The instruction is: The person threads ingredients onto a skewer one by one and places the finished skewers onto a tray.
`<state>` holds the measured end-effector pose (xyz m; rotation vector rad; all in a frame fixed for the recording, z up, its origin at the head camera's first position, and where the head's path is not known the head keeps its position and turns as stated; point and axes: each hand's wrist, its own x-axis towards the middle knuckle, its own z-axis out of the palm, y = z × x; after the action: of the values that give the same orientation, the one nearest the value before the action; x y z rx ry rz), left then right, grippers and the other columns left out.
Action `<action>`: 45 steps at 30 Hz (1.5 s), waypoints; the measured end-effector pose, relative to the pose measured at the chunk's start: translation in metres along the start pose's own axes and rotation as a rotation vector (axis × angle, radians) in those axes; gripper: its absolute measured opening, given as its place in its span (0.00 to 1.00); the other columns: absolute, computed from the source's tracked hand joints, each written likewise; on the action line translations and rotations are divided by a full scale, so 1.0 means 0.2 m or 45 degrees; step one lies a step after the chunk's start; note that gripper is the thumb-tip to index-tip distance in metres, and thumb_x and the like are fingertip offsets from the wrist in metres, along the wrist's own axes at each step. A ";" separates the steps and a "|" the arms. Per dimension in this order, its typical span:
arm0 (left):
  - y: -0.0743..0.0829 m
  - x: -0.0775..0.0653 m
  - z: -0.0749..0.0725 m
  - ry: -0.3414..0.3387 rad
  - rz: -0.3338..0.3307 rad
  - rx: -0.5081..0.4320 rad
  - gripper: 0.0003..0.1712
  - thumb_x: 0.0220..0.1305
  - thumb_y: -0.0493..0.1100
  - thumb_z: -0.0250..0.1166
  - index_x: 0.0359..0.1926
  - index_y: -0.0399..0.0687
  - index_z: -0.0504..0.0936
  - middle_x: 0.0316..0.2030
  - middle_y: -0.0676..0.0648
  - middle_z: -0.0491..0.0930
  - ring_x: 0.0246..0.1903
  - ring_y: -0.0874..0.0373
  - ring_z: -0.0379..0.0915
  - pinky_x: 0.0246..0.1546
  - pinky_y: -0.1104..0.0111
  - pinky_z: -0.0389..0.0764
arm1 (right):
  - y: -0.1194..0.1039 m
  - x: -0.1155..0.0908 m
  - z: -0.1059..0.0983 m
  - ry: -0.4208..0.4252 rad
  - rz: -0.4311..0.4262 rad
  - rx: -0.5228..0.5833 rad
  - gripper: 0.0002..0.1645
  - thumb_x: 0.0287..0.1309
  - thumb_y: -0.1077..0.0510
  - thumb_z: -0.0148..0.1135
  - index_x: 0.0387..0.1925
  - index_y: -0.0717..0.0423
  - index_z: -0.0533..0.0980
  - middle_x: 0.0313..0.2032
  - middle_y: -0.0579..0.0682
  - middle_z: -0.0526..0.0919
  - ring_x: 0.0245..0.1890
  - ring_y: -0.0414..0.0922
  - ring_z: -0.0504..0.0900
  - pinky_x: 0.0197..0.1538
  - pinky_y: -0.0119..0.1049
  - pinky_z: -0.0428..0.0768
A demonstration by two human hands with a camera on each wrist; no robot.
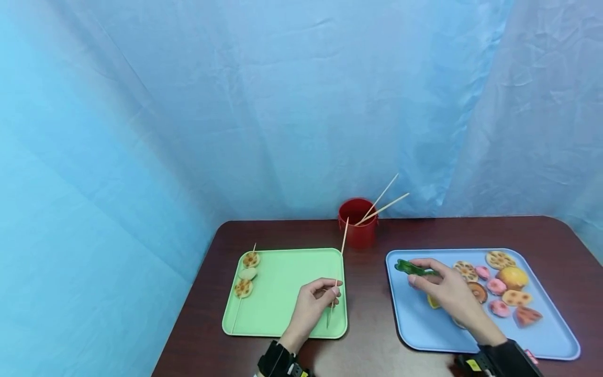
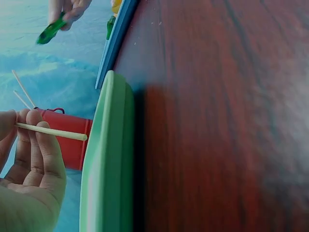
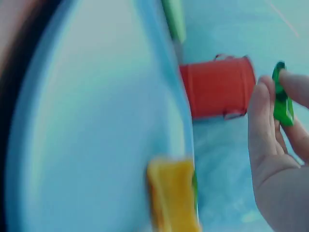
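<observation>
Over the right part of the green tray [image 1: 273,314], my left hand [image 1: 311,303] pinches a thin wooden skewer [image 1: 345,234] between thumb and fingers. Its blunt end [image 2: 79,137] points toward the tray in the left wrist view, and no food shows on it. My right hand [image 1: 452,296] holds a green pepper piece [image 1: 408,267] by thumb and fingertips, above the left side of the blue tray [image 1: 424,335]. The right wrist view shows the same pepper piece [image 3: 282,99] pinched upright. A loaded skewer [image 1: 237,314] lies along the green tray's left side, with two lotus root slices [image 1: 243,288] around a pale green slice [image 1: 247,274].
Behind the trays stands a red bucket [image 1: 363,238] with two skewers [image 1: 386,189] leaning out. On the blue tray lie lotus root slices [image 1: 501,259], pink pieces [image 1: 500,308], a brown mushroom-like piece [image 1: 478,292], a yellow rounded piece [image 1: 512,277] and a reddish wedge [image 1: 527,315].
</observation>
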<state>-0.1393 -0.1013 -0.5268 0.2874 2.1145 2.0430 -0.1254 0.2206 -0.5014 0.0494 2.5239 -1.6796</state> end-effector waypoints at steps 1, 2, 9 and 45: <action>0.00 0.01 0.00 -0.004 0.008 0.008 0.14 0.70 0.35 0.66 0.52 0.30 0.86 0.38 0.32 0.85 0.30 0.64 0.80 0.35 0.74 0.80 | -0.01 0.01 0.01 0.004 0.034 0.035 0.36 0.69 0.42 0.66 0.69 0.57 0.72 0.52 0.58 0.86 0.44 0.40 0.87 0.45 0.35 0.82; 0.00 0.01 0.01 -0.005 0.018 0.020 0.14 0.70 0.35 0.66 0.52 0.31 0.86 0.39 0.31 0.85 0.30 0.65 0.80 0.35 0.74 0.80 | -0.03 0.02 0.02 0.015 0.064 0.064 0.38 0.68 0.40 0.66 0.70 0.57 0.72 0.52 0.58 0.87 0.45 0.40 0.88 0.46 0.34 0.82; 0.03 0.08 0.06 0.034 0.107 0.120 0.13 0.71 0.38 0.67 0.52 0.39 0.89 0.40 0.36 0.87 0.30 0.66 0.78 0.33 0.76 0.77 | -0.07 0.05 0.05 0.104 0.069 0.423 0.40 0.70 0.41 0.64 0.72 0.60 0.67 0.54 0.53 0.86 0.50 0.41 0.87 0.53 0.34 0.83; 0.08 0.12 0.06 0.164 0.424 0.688 0.07 0.69 0.37 0.69 0.43 0.50 0.92 0.30 0.56 0.81 0.28 0.67 0.70 0.27 0.75 0.71 | -0.13 0.08 0.11 0.274 -0.254 1.234 0.15 0.75 0.60 0.58 0.58 0.61 0.73 0.56 0.55 0.79 0.50 0.42 0.87 0.55 0.35 0.80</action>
<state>-0.1595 -0.0832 -0.5103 0.6347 2.8392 1.6236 -0.1426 0.1891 -0.4877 0.0577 1.6015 -2.9284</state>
